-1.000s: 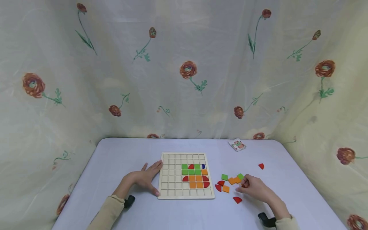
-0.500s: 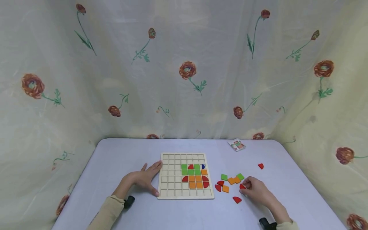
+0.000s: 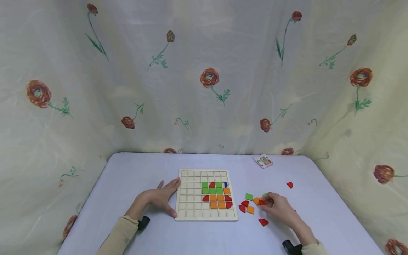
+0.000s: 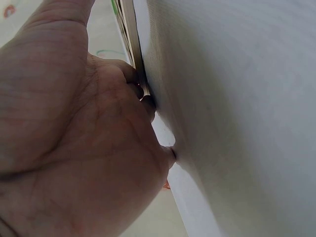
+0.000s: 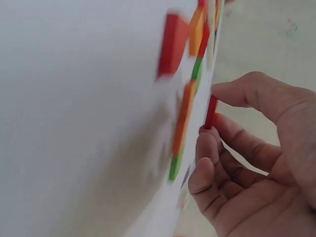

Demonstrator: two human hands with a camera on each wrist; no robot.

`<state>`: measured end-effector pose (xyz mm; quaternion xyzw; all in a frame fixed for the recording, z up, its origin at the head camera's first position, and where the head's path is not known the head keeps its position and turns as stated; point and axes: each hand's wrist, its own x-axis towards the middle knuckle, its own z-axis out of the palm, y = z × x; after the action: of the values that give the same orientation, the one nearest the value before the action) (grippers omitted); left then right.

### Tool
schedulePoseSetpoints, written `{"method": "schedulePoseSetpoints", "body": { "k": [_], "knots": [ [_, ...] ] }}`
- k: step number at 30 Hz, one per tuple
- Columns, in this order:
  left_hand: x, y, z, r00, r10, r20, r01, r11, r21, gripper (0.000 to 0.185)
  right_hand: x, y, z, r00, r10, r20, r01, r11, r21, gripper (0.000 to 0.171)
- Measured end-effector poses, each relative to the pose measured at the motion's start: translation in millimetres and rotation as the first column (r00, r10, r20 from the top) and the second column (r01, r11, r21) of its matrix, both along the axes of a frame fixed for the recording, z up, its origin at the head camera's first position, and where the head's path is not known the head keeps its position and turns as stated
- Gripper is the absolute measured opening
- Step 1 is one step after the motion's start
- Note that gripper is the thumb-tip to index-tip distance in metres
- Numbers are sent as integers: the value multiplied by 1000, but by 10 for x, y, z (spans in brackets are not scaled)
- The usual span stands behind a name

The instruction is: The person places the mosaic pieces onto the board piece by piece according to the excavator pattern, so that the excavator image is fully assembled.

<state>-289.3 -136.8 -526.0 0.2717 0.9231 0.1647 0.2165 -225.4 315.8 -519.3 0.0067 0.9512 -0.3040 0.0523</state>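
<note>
My left hand [image 3: 161, 196] rests with spread fingers against the left edge of a pale square grid board [image 3: 189, 203]. In the board's cells lie green and orange squares, red quarter-round tiles and one small blue-and-white tile [image 3: 225, 185]. My right hand [image 3: 280, 209] pinches a red tile [image 5: 211, 111] between thumb and fingertips, just above the table. Below and beside it lie loose tiles: an orange square [image 3: 250, 210], a green square [image 3: 249, 196], red quarter-rounds [image 3: 242, 208] and more orange ones [image 3: 256, 201] partly behind the fingers.
One red quarter-round [image 3: 263, 222] lies nearer the front, and another red tile [image 3: 289, 185] farther right. A small stack of printed cards [image 3: 263, 160] sits at the table's back. Flowered curtains [image 3: 210, 117] hang behind and along both sides of the white table [image 3: 146, 166].
My right hand first drew back slightly with the red tile, then moved left and up over the loose orange tiles. The left hand and the board have stayed in place.
</note>
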Motion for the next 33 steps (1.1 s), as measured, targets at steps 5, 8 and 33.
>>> {"method": "schedulePoseSetpoints", "body": {
  "k": [5,8,33],
  "knots": [
    [9,-6,12,1000,-6,-2,6,1000,4,129,-26,-409,70,999,45,-14,-45,998,-46,22],
    [17,-6,22,1000,-9,-1,9,1000,12,128,-50,-685,85,995,98,-20,-99,993,-58,20],
    [4,-9,4,1000,-3,-7,3,1000,-15,128,-215,-1727,-46,905,425,-32,-425,905,-22,13]
  ]
}}
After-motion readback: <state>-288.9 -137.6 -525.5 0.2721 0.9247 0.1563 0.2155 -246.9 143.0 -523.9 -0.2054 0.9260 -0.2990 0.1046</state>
